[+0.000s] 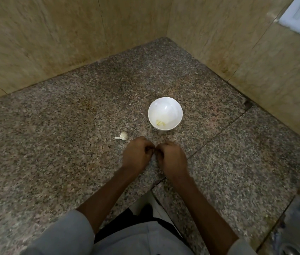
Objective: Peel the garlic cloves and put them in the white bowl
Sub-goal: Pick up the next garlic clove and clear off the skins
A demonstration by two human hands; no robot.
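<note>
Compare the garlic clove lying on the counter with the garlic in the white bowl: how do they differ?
The clove on the counter is white, in its skin, with a thin tail; the garlic in the bowl looks yellowish and bare. The clove on the counter lies on the granite, left of the white bowl; the garlic in the bowl sits by its near wall. Both are small and pale.

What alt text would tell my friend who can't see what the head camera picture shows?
A person's left hand and right hand meet, fingers curled, over a speckled granite counter; anything they hold is hidden. Just beyond stands a white bowl with a few pale peeled pieces inside, and an unpeeled garlic clove lies on the counter left of it.
</note>
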